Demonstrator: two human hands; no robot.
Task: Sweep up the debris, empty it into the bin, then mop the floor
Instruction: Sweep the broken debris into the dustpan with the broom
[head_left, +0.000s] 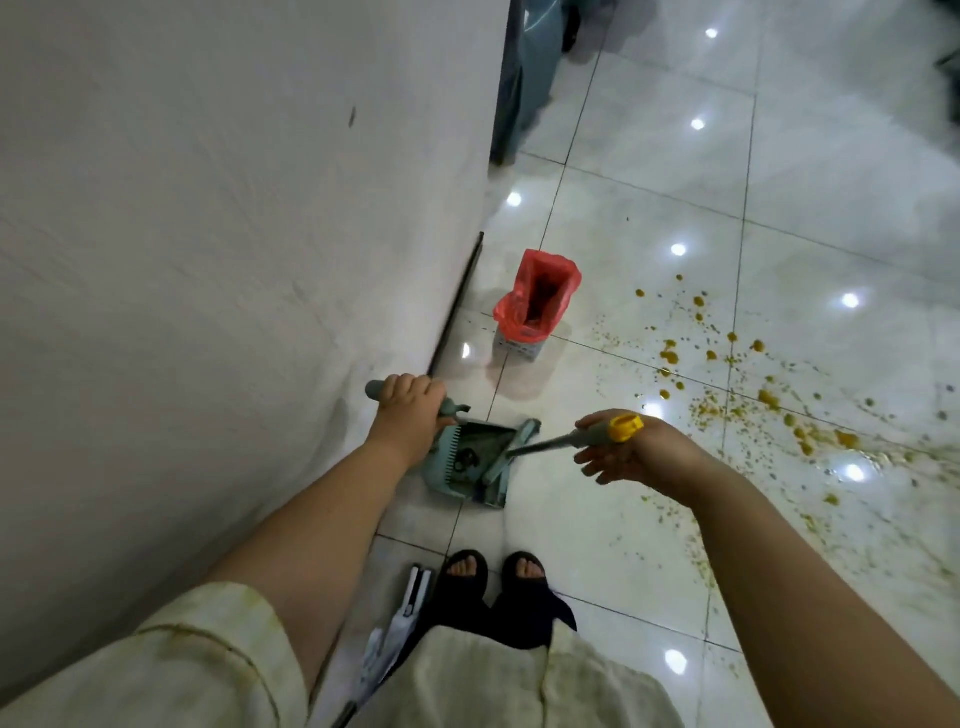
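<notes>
Debris (769, 400) far right on floor (623, 571) | your L hand (410, 405) grips dustpan (467, 460) handle | R hand (634, 452) holds broom (545, 446), thumb over, fingers loose

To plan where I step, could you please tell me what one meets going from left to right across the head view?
Wall → left hand gripping the dustpan by its handle → bin lined with a red bag → right hand holding the broom → scattered yellow debris on the floor.
</notes>
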